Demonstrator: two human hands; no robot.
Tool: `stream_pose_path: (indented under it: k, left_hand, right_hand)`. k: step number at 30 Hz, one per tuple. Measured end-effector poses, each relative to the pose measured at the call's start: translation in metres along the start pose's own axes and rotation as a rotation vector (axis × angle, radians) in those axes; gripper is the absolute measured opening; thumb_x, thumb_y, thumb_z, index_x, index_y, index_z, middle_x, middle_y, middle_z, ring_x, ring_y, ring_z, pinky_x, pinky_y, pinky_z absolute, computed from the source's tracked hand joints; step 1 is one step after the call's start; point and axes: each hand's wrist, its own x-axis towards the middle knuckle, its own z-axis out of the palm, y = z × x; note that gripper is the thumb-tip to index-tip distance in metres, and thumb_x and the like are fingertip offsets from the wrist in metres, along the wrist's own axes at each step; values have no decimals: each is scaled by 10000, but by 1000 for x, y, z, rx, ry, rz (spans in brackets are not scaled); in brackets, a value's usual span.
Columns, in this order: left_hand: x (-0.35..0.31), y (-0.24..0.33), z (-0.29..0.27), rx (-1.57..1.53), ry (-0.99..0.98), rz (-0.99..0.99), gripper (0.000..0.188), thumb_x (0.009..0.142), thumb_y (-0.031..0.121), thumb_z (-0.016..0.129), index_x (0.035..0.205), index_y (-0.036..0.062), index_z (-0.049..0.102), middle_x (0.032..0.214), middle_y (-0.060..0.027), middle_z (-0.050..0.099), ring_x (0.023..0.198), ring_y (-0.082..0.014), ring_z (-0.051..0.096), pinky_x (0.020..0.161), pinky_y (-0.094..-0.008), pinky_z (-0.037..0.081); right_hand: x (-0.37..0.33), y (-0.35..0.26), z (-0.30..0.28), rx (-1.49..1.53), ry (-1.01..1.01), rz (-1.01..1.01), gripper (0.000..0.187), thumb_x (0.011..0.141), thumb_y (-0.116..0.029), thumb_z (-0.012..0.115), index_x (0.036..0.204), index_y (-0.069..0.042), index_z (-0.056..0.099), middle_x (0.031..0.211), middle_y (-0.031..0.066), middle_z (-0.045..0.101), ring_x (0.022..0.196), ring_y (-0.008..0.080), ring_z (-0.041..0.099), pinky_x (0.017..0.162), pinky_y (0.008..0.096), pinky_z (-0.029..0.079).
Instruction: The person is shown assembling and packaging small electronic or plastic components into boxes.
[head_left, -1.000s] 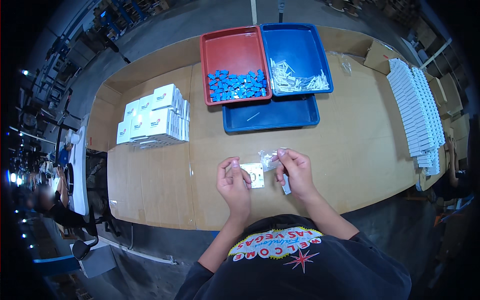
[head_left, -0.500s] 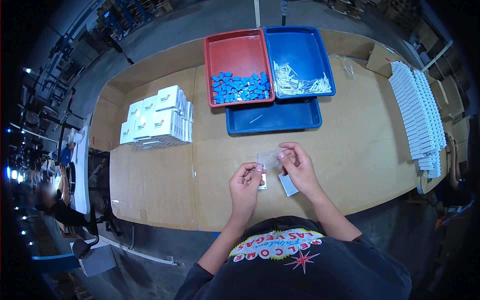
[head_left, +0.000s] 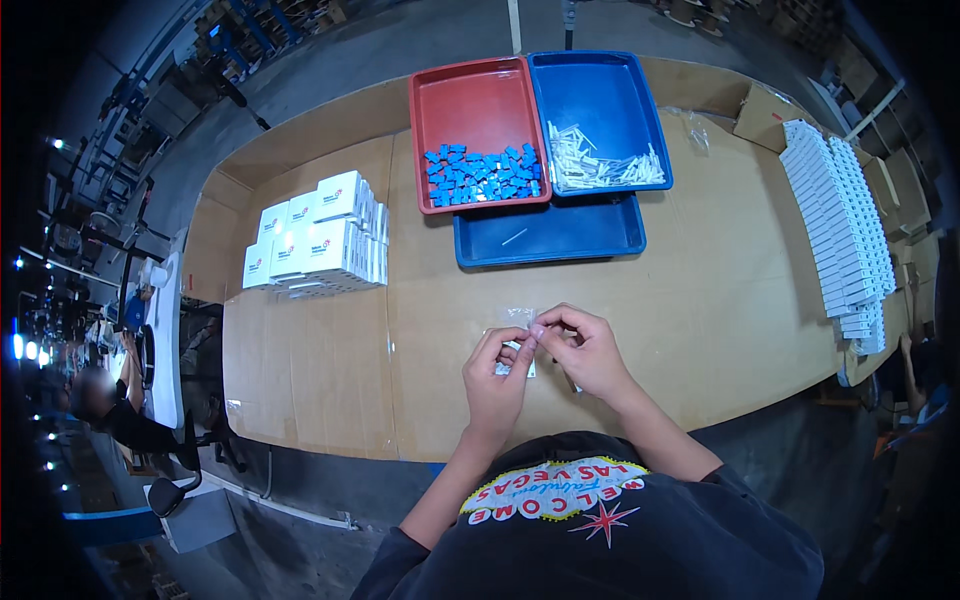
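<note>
1. The left hand (head_left: 497,375) and right hand (head_left: 590,350) meet fingertip to fingertip, both pinched shut on a small clear plastic bag (head_left: 519,318) just above the cardboard-covered table (head_left: 720,300).
2. At 12 o'clock from the hands lies an almost empty dark blue tray (head_left: 550,235).
3. Beyond it, a red tray (head_left: 470,100) holds small blue parts (head_left: 483,174); beside it, a blue tray (head_left: 605,95) holds white pieces (head_left: 600,168).
4. At 10 o'clock stand stacked white boxes (head_left: 315,238).
5. At 2 o'clock runs a row of white packs (head_left: 840,235).

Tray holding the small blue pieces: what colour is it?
Red. The tray sits left of a blue tray; clearest in the head view.
</note>
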Motion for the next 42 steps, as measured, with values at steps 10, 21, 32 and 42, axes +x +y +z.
stream_pose_path:
  k: [10, 21, 32, 42]
  left_hand:
    - [-6, -3, 4, 53, 128, 55, 75, 1018, 64, 668, 1033, -9, 681, 899, -10, 658, 752, -55, 564, 692, -227, 471]
    - [-1, -15, -9, -341, -2, -297, 198, 1075, 169, 592, 1045, -4, 684, 853, -12, 650, 716, -67, 571, 660, -233, 470]
    - [-3, -1, -6, -447, -28, -302, 170, 1037, 51, 608, 1159, -35, 690, 947, -43, 702, 786, -73, 618, 731, -227, 515]
    - [-2, -4, -9, -151, -20, 1, 471, 901, -35, 659, 1365, -18, 576, 1242, -120, 650, 1096, -185, 622, 951, -341, 510]
  right_hand:
    - [-5, 8, 7, 163, 105, 65, 140, 960, -46, 734, 1077, 25, 763, 898, 42, 752, 710, 24, 637, 602, 195, 487]
    - [-4, -3, -5, -383, -82, -479, 115, 913, 35, 704, 1015, -5, 739, 1097, 61, 711, 883, 108, 701, 720, 269, 573]
    - [5, 20, -14, 434, -225, 120, 252, 931, 77, 669, 1169, 7, 630, 1132, 90, 685, 986, 114, 682, 828, 265, 580]
    - [5, 16, -24, 405, -164, 109, 292, 923, 58, 715, 1202, 36, 633, 1152, 100, 686, 1036, 121, 666, 938, 275, 552]
